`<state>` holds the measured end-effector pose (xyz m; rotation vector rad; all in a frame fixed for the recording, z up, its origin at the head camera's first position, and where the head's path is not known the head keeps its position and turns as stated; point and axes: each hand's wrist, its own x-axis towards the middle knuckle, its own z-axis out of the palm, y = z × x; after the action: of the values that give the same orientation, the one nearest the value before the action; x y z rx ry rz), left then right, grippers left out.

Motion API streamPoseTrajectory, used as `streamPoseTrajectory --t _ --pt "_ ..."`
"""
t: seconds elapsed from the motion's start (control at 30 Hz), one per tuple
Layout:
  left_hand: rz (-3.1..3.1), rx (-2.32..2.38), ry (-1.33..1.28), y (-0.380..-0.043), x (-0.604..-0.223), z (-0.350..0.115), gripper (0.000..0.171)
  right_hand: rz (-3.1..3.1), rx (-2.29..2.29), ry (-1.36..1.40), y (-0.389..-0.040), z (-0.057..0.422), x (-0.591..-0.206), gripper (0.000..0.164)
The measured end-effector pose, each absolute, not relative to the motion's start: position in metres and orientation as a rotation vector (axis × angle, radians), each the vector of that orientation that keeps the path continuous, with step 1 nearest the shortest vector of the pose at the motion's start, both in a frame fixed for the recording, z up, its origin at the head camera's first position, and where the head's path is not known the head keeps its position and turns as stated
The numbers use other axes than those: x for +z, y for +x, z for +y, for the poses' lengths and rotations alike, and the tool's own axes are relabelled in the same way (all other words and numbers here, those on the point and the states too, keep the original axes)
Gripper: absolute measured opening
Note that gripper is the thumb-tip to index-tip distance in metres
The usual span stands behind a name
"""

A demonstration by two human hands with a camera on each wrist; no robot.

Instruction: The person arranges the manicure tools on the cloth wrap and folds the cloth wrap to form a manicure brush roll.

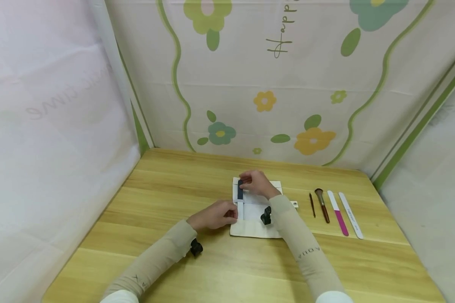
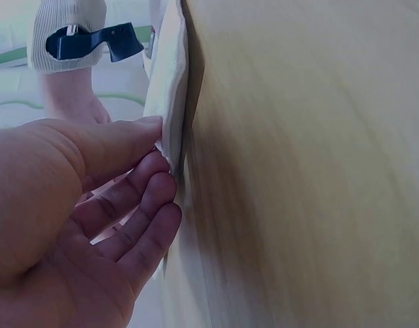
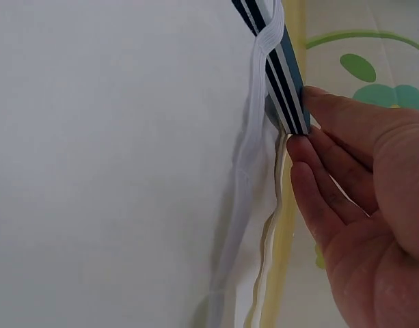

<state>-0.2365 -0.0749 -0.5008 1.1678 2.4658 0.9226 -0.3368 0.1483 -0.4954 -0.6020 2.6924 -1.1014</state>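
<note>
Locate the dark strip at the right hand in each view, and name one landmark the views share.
Head: dark strip near the picture's middle, held by the right hand.
Left wrist: not visible.
Right wrist: top, right of centre, its lower end held.
Shared landmark: pale cloth case, open in head, edge-on in left wrist, broad in right wrist.

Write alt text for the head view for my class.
A person's right hand holds a dark bar running under an elastic strap in an open cream pouch; the left hand pinches the pouch's left edge. On the wooden table to the right lie a thin stick, a brush and two nail files.
</note>
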Motion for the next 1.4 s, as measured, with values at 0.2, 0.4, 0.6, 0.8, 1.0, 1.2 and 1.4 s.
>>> streamPoseTrajectory --t 0.2,0.4,0.6,0.8,1.0,1.2,1.4 --pt "2.472 0.924 1.16 -0.237 -0.5 -0.073 0.011 2.673 -1.113 -0.578 -0.329 0.149 -0.497 0.043" --pt "2.482 0.927 1.136 -0.237 -0.501 -0.071 0.012 2.685 -1.089 -0.584 -0.323 0.15 -0.496 0.041" --pt "2.477 0.912 1.116 -0.24 -0.495 -0.069 0.011 2.688 -1.044 -0.592 -0.321 0.156 -0.49 0.044" --pt "2.475 0.939 1.042 -0.252 -0.488 -0.063 0.009 2.718 -1.044 -0.591 -0.316 0.194 -0.474 0.048" --pt "2.539 0.964 1.096 -0.267 -0.486 -0.05 0.006 2.82 -0.971 -0.518 -0.306 0.276 -0.461 0.046" --pt "2.673 0.878 1.141 -0.285 -0.493 -0.036 0.01 2.938 -0.79 -0.356 -0.288 0.362 -0.453 0.046" --pt "2.726 0.749 1.181 -0.291 -0.498 -0.025 0.006 2.991 -0.669 -0.128 -0.263 0.42 -0.458 0.047"
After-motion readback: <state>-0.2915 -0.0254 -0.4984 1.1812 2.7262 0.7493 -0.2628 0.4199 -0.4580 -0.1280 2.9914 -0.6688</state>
